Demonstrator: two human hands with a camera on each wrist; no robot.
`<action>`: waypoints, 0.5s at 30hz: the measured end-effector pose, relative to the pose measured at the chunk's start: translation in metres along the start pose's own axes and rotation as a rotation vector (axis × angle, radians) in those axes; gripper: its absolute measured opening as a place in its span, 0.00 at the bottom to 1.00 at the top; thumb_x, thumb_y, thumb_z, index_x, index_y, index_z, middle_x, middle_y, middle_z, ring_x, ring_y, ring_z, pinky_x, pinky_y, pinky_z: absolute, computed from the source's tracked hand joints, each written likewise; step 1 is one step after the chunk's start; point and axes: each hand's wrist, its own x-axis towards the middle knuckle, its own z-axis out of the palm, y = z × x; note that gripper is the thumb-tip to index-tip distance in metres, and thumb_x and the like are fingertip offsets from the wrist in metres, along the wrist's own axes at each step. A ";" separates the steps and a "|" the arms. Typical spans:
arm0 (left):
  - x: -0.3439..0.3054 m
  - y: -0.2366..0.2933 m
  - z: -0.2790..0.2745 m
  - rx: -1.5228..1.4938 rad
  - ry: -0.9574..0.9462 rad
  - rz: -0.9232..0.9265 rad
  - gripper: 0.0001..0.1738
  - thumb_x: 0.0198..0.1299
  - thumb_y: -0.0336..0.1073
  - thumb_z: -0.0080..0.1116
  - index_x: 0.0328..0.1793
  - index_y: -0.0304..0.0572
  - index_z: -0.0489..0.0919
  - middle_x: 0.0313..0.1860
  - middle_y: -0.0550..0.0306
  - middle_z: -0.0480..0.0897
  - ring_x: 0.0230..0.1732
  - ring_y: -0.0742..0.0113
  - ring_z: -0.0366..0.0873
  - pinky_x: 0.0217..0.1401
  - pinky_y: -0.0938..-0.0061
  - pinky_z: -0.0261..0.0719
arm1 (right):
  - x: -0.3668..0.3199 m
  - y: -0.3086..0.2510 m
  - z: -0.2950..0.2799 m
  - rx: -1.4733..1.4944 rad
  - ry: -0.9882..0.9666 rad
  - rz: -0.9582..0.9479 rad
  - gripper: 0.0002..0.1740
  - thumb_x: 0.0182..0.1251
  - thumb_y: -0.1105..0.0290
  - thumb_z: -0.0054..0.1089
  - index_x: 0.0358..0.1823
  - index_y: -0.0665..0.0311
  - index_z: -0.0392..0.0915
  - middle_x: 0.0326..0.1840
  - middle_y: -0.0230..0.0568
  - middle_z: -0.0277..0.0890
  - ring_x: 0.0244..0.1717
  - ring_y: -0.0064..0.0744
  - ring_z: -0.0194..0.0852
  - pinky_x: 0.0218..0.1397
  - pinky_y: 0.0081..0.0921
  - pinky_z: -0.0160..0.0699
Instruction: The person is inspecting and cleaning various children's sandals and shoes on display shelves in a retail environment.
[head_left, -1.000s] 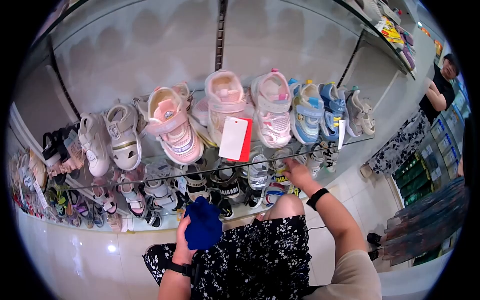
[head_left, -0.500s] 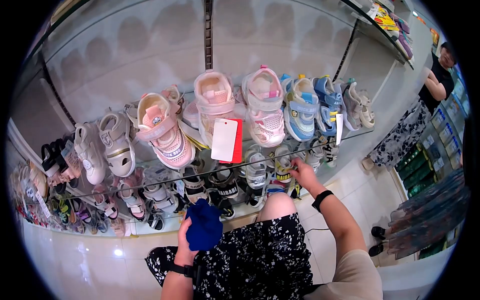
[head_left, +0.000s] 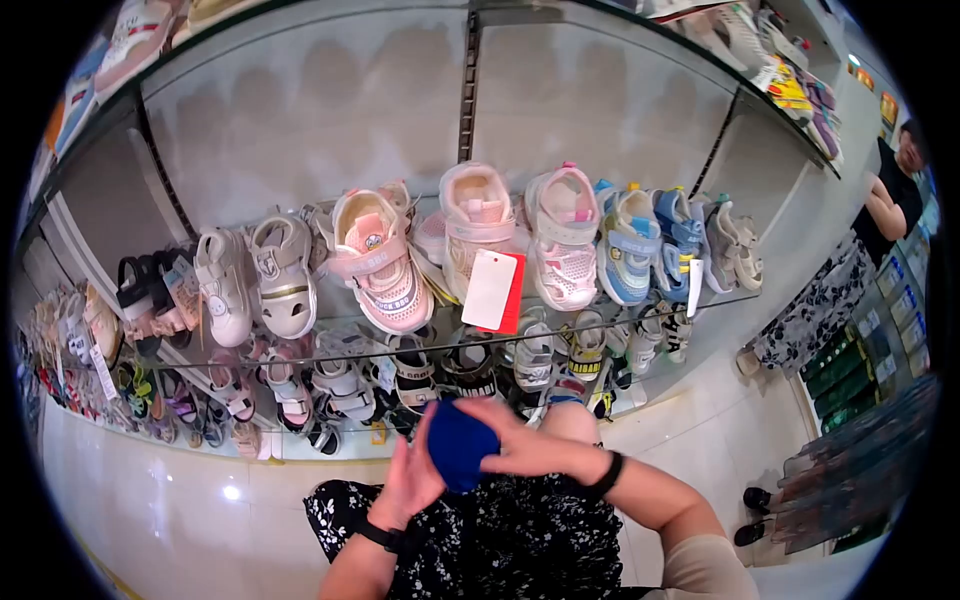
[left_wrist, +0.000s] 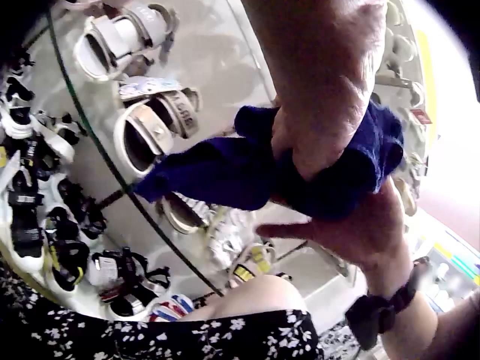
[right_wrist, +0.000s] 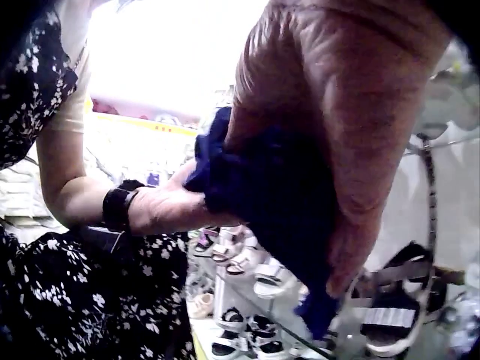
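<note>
Head view: the left hand [head_left: 415, 480] and the right hand [head_left: 530, 445] meet in front of the person's chest, both clamped on a blue cloth [head_left: 460, 445] bunched between them. The left wrist view shows the left hand's fingers [left_wrist: 330, 142] curled into the cloth's folds, while the right hand's fingers bend over its top. Each wrist wears a black band. Below the hands lies a black flowered dress [head_left: 520, 540]. Just beyond them stands a lower shelf of small sandals [head_left: 470, 365]. Above it, a glass shelf [head_left: 715, 298] carries children's shoes, among them a pink shoe [head_left: 380, 265] beside a hanging white tag [head_left: 490, 290]. Another person [head_left: 895, 195] stands far right.
</note>
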 end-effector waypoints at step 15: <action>-0.040 0.034 0.020 0.994 0.308 0.422 0.15 0.61 0.29 0.53 0.55 0.37 0.76 0.58 0.54 0.76 0.60 0.66 0.70 0.63 0.71 0.65 | -0.072 -0.050 -0.076 -0.300 1.003 -0.040 0.24 0.46 0.76 0.64 0.49 0.61 0.71 0.57 0.44 0.67 0.63 0.40 0.62 0.68 0.34 0.56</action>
